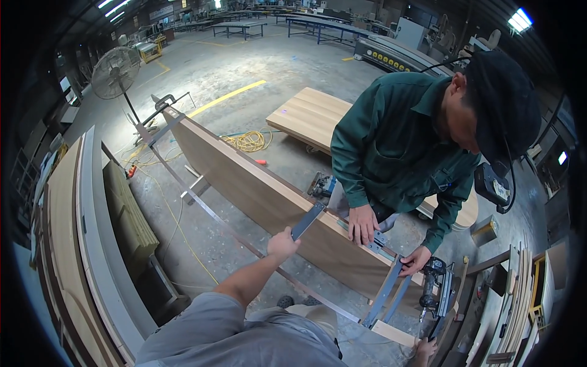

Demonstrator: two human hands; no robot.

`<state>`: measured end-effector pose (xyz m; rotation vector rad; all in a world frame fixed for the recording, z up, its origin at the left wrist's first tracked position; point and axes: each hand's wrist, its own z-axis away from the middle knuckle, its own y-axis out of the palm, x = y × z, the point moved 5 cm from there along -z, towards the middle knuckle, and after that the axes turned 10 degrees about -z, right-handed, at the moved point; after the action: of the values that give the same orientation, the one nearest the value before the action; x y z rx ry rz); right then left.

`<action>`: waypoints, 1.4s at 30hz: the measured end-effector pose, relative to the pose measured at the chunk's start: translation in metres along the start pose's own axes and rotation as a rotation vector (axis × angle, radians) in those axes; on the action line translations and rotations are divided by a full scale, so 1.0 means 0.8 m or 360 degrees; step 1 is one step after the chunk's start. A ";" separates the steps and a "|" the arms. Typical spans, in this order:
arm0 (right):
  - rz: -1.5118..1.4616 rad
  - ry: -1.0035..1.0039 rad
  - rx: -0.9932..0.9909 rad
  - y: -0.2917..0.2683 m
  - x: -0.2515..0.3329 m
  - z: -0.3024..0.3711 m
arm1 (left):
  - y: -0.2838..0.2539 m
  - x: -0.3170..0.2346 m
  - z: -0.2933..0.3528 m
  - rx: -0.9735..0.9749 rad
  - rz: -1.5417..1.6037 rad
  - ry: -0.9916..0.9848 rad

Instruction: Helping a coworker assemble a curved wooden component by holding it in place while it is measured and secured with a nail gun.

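Left hand (283, 243) fingers curled, pinching dark flat bar (309, 221), wooden panel (244, 188) just beyond them; right hand (426, 348) fingers (can't tell state) near black power tool (431, 287).

The long wooden panel (244, 199) stands on edge, its narrow top carrying one end of a flat metal bar (309, 221) and, toward the right, metal strips (384, 292). Below, the grey concrete floor (202, 64), painted with a yellow stripe (235, 95), bears a coiled yellow hose (249, 142), a small red object (261, 162), a trailing yellow cord (191, 248) and a round tin (485, 231).
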<state>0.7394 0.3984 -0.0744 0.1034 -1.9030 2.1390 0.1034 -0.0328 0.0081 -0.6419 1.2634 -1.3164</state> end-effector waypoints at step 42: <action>0.0046 -0.0003 0.0002 -0.014 -0.022 0.003 | 0.001 0.000 0.001 -0.0024 0.0024 -0.0022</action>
<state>0.7584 0.3942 -0.0672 0.0784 -1.9160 2.1595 0.1046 -0.0332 0.0073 -0.6497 1.2656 -1.2891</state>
